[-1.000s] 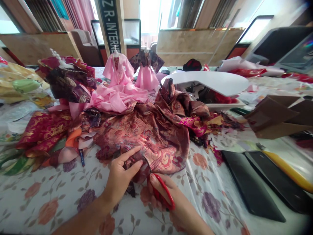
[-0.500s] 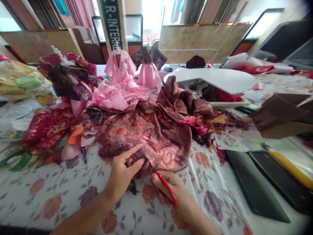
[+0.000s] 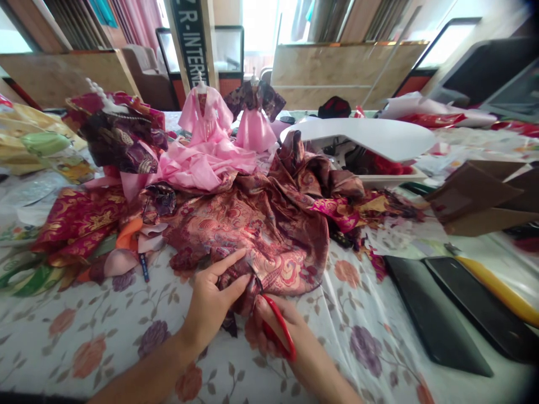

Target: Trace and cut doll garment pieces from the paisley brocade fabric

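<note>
Right hand (image 3: 275,331) has a firm closed grip on one pair of red-handled scissors (image 3: 281,328), fingers wrapped around the loops, the tips of the blades right at the edge of the cloth! Left hand (image 3: 208,306) is open, thumb and forefinger spread in a wide V, pressing down on the bunched brocade cloth (image 3: 252,238) just beside the scissors. That cloth sits in a big, crumpled heap at the centre of the table, a glossy rust-pink weave with swirling floral and paisley figures, spread over a floral bedsheet (image 3: 86,359).

Behind it, we count two doll dresses on slim stands: one all-pink gown (image 3: 204,115) with a long satin train, and one pink skirt under a dark patterned top (image 3: 255,115). To the left sits a plum brocade garment (image 3: 120,143) with white beaded trim, above a crimson-and-gold remnant (image 3: 76,221). On the right, two flat black panels (image 3: 433,311) lie side by side near one yellow strip (image 3: 499,292), with brown card pieces (image 3: 475,196) above them and one curved white board (image 3: 357,137) further back.
</note>
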### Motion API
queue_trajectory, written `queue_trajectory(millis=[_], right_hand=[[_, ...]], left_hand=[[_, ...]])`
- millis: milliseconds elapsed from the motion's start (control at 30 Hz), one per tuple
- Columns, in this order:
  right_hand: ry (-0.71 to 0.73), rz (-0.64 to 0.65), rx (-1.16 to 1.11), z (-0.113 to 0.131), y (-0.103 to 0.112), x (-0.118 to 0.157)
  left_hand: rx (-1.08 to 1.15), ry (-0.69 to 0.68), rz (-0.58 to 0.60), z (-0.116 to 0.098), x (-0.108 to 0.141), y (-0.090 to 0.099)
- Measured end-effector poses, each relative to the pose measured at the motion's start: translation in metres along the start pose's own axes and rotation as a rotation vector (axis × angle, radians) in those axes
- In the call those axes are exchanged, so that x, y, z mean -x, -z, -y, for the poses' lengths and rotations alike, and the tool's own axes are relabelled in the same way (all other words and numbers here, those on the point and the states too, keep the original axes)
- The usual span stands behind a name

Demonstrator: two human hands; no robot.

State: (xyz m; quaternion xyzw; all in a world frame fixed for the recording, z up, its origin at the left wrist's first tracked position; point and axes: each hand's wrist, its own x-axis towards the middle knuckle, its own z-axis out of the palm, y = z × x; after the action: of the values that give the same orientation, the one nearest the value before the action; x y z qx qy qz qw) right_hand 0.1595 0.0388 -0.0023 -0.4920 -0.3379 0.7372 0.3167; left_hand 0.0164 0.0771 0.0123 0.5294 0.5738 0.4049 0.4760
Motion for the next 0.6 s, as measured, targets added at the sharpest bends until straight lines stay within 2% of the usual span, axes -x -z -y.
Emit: queue_trajectory(millis=[233, 600], right_hand=[[0.064, 0.021, 0.019, -0.0035, 0.0001, -0.0031], [0.123, -0.03, -0.027, -0.0092, -0.0077, -0.0018]], left_hand=[[-0.034, 0.018, -0.002, 0.0029, -0.0005, 0.0007], [-0.049, 0.02, 0.008, 0.0027, -0.0007, 0.0008]])
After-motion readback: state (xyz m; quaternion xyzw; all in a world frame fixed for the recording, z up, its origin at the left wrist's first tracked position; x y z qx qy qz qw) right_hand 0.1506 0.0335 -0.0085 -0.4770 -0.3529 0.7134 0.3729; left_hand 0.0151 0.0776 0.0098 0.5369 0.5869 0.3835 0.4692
